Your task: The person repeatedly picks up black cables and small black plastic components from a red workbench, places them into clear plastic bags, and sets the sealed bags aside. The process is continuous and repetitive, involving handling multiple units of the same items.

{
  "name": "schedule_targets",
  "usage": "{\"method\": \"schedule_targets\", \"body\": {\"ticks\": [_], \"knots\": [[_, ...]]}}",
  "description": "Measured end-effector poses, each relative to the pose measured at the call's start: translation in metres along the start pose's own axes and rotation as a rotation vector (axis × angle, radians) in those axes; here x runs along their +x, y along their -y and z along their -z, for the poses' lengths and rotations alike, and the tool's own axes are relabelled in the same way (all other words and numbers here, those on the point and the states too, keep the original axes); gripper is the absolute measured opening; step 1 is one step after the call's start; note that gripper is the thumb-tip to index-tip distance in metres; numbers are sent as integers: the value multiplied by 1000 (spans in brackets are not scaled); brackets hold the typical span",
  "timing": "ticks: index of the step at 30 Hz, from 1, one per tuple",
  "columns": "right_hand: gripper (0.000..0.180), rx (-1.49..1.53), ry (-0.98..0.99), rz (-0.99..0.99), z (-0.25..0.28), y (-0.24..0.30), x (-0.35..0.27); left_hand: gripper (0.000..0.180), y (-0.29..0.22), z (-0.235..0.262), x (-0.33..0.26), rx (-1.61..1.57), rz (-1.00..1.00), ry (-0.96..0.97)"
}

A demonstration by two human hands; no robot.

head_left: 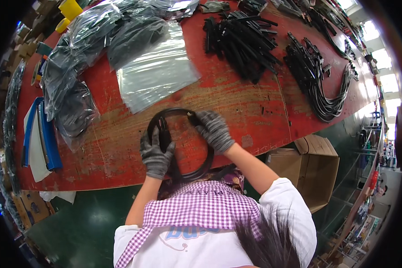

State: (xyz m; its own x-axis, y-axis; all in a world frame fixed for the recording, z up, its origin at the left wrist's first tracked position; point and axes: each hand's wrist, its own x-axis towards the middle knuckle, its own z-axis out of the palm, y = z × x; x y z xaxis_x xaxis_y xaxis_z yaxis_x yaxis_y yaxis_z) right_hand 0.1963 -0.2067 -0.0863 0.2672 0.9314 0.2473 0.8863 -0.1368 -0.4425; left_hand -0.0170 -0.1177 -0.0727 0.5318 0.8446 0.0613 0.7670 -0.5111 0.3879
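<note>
Red bench [254,111], worn top, ran across the whole view. Bagged black parts [76,58] were piled at its left, a clear empty bag [158,73] beside them, and loose black strips [241,40] and bent cables [326,89] lay well off to the right. A cardboard box [319,169] stood open below the bench edge. The black cable loop [181,143] lay at the near edge, coiled into one ring. Left hand [156,154], gloved, was closed round the ring's left side by a black fitting. Right hand [214,129], gloved, pinched the ring's top right near the cable end. Risk: the coil looked springy, so a slack pinch could let it spring open or slide off the edge.
</note>
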Motion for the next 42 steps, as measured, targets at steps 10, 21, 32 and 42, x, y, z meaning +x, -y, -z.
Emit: {"method": "schedule_targets", "body": {"ticks": [10, 21, 32, 42], "knots": [[41, -604, 250, -654, 99, -129, 171, 72, 11, -4, -5, -97, -33, -46], [19, -173, 26, -76, 96, -191, 171, 73, 10, -4, -1, -82, -45, -32], [26, 555, 504, -504, 76, 65, -37, 74, 18, -4, -6, -84, 13, 0], [50, -91, 831, -99, 26, 91, -10, 75, 27, 2, -14, -196, -27, -4]]}}
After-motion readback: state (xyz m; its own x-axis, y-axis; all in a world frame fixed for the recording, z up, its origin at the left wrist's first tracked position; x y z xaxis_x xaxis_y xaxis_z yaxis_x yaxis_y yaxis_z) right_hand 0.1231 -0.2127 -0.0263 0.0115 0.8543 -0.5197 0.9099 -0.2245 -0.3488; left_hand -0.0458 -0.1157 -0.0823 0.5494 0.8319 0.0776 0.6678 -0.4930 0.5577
